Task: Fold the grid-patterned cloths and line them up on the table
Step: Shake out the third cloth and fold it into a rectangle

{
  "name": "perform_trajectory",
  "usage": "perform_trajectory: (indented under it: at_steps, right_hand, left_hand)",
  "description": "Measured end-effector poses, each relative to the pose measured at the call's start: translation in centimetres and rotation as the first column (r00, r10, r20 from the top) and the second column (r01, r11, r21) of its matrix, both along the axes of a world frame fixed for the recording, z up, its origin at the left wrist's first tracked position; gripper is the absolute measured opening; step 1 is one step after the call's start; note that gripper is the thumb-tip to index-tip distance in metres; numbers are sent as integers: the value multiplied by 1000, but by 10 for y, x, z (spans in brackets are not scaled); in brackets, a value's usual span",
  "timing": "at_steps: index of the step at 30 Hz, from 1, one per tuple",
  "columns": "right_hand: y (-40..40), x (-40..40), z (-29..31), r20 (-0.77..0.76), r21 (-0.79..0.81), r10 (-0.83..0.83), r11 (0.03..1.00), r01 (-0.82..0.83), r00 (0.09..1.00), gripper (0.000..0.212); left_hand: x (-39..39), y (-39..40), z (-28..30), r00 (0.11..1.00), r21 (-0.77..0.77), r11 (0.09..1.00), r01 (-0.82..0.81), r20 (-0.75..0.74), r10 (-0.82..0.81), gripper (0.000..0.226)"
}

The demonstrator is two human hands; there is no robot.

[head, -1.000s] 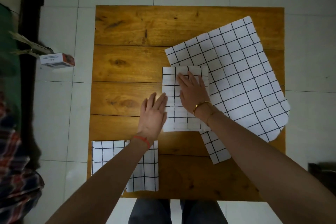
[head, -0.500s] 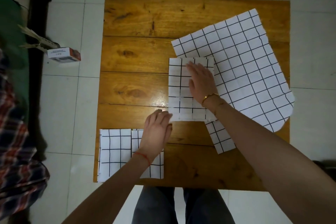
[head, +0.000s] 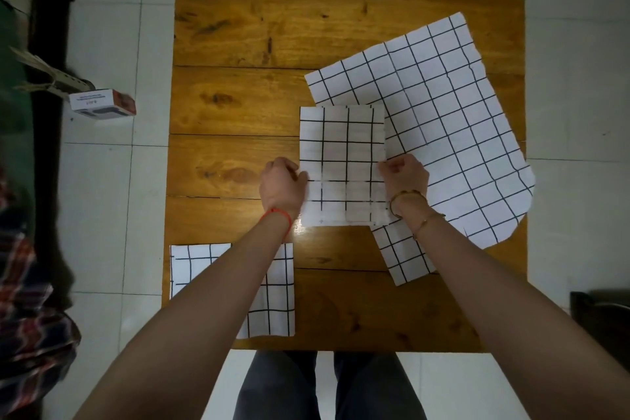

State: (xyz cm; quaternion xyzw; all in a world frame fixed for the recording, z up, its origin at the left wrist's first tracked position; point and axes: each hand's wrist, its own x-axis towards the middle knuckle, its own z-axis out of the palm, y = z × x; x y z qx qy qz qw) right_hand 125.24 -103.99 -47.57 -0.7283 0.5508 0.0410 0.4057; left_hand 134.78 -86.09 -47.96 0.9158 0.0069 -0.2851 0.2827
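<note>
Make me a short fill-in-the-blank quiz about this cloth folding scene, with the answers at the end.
1. The left hand and right hand grip opposite side edges of the ____ cloth.
2. The big unfolded cloth lies partly ____ that folded one.
3. Two finished cloths lie at the table's near-____ corner.
4. A small box sits on the ____.

Answers: folded; under; left; floor

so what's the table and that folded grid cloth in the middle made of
Table: wood planks, glossy varnish; grain, knots and a light glare show. Folded cloth: thin white sheet with black grid, probably fabric, though its crisp flat edges could pass for paper.
</note>
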Motion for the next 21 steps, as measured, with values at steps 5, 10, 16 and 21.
perform_trajectory:
  at_steps: [5,10,16,21]
  right_hand:
    - [0,5,-1,15,24,-62,998,62,998,24]
    - [0,6,2,-28,37,-15,999,16,1000,21]
    - [0,6,5,5,50,-27,998,26,1000,23]
    - [-2,2,13,70,92,-79,993,73,994,23]
  left_hand:
    - [7,-7,-1,996,-36,996,-77,-50,75,12]
    - [10,-11,7,988,-99,984,-146,-54,141,12]
    - [13,-11,14,971,-113,974,-197,-158,178,21]
    - [13,-3,21,924,-195,934,-300,-302,233,18]
